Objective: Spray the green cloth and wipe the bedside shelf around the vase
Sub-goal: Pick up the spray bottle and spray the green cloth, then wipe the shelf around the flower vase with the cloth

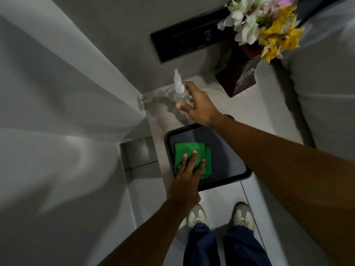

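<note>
Right grip (199,106) clasps the clear spray bottle (180,91) at frame centre; left grip (189,169) lies flat, released, on the green cloth (184,150) in the black tray (230,160) below, vase (240,73) upper right.

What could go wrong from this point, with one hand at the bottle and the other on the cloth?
1. The right hand is around the spray bottle but looks loose; whether the grip is firm is unclear, so it may tip on the shelf.
2. The vase with flowers stands close behind; wiping around it may knock it.
3. The left hand presses the cloth in the tray; spray may wet the tray.
</note>
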